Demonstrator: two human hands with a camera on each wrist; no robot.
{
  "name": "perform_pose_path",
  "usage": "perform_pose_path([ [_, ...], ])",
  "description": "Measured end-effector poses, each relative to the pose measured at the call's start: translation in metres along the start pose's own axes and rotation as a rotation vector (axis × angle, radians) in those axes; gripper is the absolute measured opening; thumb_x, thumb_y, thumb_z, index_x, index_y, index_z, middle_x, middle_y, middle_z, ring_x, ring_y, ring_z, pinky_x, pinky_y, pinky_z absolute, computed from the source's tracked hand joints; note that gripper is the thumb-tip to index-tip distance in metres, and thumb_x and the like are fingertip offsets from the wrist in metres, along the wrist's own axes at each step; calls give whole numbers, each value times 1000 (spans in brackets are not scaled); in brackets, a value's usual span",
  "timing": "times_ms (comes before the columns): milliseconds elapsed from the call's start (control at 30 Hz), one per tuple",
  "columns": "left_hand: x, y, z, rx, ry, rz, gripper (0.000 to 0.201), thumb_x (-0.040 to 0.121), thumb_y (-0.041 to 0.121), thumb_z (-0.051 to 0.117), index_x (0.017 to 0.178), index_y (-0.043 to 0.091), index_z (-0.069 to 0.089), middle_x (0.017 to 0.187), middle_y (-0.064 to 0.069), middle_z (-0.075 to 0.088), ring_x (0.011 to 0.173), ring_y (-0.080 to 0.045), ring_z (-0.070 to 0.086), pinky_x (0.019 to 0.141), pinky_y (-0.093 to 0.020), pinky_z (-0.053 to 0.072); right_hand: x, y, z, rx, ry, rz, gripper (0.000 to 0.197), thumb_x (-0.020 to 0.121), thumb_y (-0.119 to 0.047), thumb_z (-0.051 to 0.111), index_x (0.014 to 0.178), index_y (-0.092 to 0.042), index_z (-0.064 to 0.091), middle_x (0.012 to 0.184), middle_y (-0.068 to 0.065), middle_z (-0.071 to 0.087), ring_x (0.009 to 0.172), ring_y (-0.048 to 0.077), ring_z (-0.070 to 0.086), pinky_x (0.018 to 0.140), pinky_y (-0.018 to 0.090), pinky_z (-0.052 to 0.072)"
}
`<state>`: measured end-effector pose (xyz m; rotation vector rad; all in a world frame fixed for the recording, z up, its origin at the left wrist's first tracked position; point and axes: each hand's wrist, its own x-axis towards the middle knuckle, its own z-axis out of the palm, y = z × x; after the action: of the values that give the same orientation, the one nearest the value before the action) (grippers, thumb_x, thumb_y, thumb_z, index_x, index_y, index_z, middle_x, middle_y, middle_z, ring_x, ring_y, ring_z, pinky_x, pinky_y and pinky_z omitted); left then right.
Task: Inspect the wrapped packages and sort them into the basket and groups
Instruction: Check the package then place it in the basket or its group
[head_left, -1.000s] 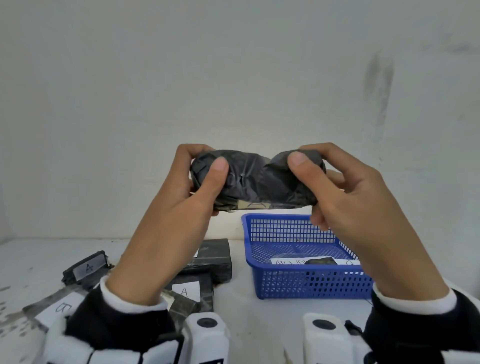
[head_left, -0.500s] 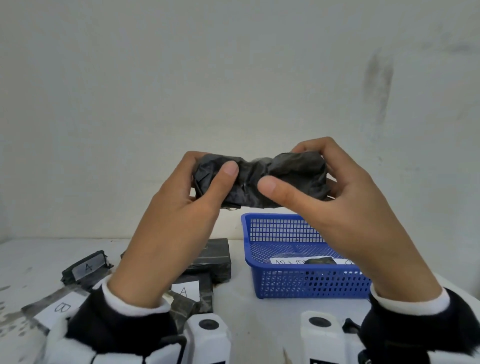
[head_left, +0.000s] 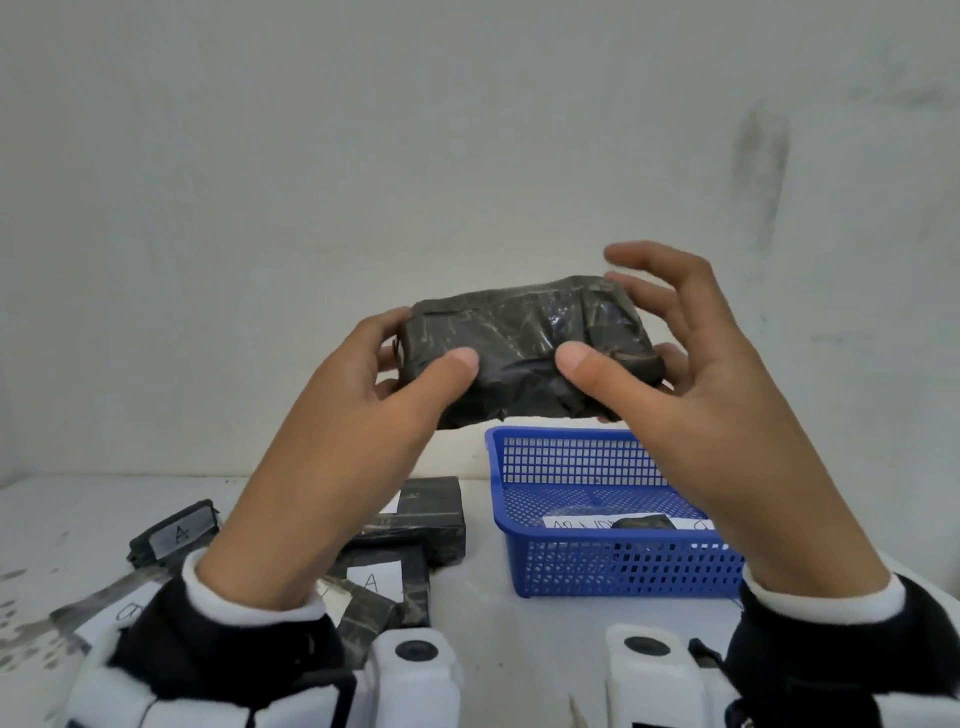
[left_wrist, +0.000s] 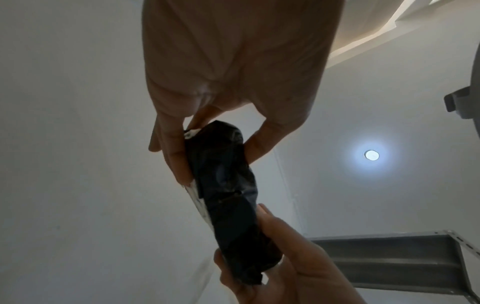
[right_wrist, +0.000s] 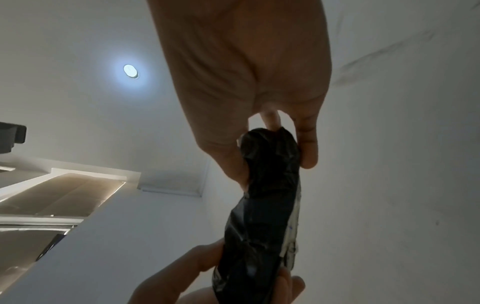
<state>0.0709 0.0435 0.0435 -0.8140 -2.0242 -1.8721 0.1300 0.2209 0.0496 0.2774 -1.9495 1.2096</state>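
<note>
Held package: a black wrapped package (head_left: 524, 348) sits mid-frame in the head view, raised above the basket and gripped at both ends.
Left hand: the left hand (head_left: 358, 410) grips the package's left end, thumb on the near face, fingers curled behind it.
Right hand: the right hand (head_left: 691, 374) holds the right end, thumb pressed on the near face and lower fingers behind; its upper fingers are lifted off and look blurred.
Left wrist view: the package (left_wrist: 228, 197) runs from centre down to lower middle, pinched between thumb and fingers; a pale strip shows along its left edge.
Right wrist view: the package (right_wrist: 262, 205) hangs from centre to the bottom, with a whitish edge on its right side.
Basket: a blue basket (head_left: 623, 566) stands on the table at lower right, below the held package; a white paper with writing and a small dark piece lie inside.
Group: several black packages lie at lower left, partly hidden by the left forearm; two labels read A (head_left: 179, 532) (head_left: 374, 579), and a third label (head_left: 127, 610) at the far left cannot be read surely.
Table: a white table (head_left: 488, 613) bears the basket and the group.
Wall: a pale wall (head_left: 415, 130) fills the upper frame.
</note>
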Motion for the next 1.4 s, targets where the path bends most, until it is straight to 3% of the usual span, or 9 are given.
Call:
perform_pose_path([
  [200,2,-2,-4,-31,6,35,50,71,47,66,120,42,57,109,7,72,92,-16,72,94,-43,51,1,-1,-2,26,-37,65,72,67,-51,74,135,-46,52,106,-9,74,89,4,73,83,22,55],
  [400,1,-2,-6,-99,-23,63,47,78,44,65,124,37,58,110,5,71,87,-15,73,66,-33,59,2,0,-5,98,-13,78,42,79,-39,73,120,-44,66,106,-7,73,77,16,73,55,30,57],
  [500,2,-3,-5,-115,0,89,28,91,30,63,118,34,62,102,3,72,81,-13,73,66,-32,59,1,-1,-7,134,-8,63,35,79,-37,72,113,-35,70,100,-4,74,74,16,73,57,39,61],
  [633,2,-1,-2,-124,31,86,17,94,31,54,107,29,66,83,0,72,70,-14,70,65,-31,60,1,-2,-8,178,1,61,28,76,-43,68,97,-26,74,83,-2,73,64,16,69,57,36,58],
  [733,2,0,-1,-100,34,89,11,93,36,58,101,31,64,84,0,72,76,-19,71,71,-36,60,2,-2,-7,178,6,68,21,80,-41,69,86,-21,71,77,0,70,57,16,65,56,36,57],
  [833,1,-1,-1,-63,29,104,22,82,49,59,101,38,61,94,4,73,86,-21,72,87,-48,55,1,-2,-5,140,29,45,18,81,-39,72,86,-22,71,79,-2,71,57,14,66,53,30,57],
  [933,-2,3,0,-30,-19,84,39,76,60,61,111,44,54,100,10,72,89,-15,73,94,-47,50,1,-3,-5,124,48,29,16,80,-39,73,89,-25,71,85,-3,73,68,13,71,55,24,58],
  [1233,-4,3,3,69,32,106,70,57,61,64,123,46,43,97,27,69,85,5,68,83,-26,51,-1,-4,-5,14,-70,-43,42,67,-46,78,105,-44,62,100,-6,74,91,13,73,79,33,62],
  [1400,-3,1,4,86,67,118,70,62,60,61,128,47,40,94,37,64,84,10,65,79,-18,48,-2,-2,-3,-72,-92,-45,52,60,-56,77,106,-48,55,99,-13,72,87,5,72,77,24,60],
])
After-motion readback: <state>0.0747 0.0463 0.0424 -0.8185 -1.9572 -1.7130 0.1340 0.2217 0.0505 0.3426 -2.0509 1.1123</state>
